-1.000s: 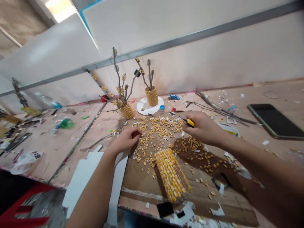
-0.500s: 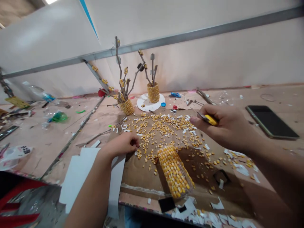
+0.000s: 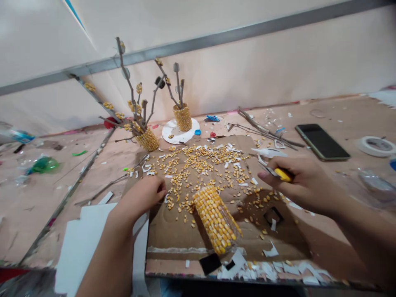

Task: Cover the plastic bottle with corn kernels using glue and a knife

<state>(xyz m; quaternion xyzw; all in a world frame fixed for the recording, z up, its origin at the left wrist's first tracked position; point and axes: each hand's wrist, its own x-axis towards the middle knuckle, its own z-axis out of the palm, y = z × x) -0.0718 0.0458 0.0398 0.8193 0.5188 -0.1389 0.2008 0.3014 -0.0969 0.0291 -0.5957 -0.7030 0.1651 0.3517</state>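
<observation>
My right hand (image 3: 300,183) is closed round a yellow-handled cutter (image 3: 282,174), its metal end pointing left over the right side of the cardboard sheet (image 3: 173,235). My left hand (image 3: 147,192) rests with curled fingers at the cardboard's left edge, close to loose corn kernels (image 3: 198,165); whether anything is pinched there is hidden. Between the hands, a clear plastic cylinder covered in rows of corn kernels (image 3: 216,218) lies on its side, with a bare strip along its right side.
Two kernel-covered pots with twigs (image 3: 147,139) (image 3: 182,117) stand at the back, one on a white disc (image 3: 168,134). At right are a phone (image 3: 323,142) and a tape roll (image 3: 376,146). White paper scraps (image 3: 269,270) litter the front edge; white sheets (image 3: 83,243) lie left.
The view has turned right, bringing the tape roll into sight. My right hand has moved right and nearer me over the cardboard, still with the cutter. My left hand stays at the cardboard's edge.
</observation>
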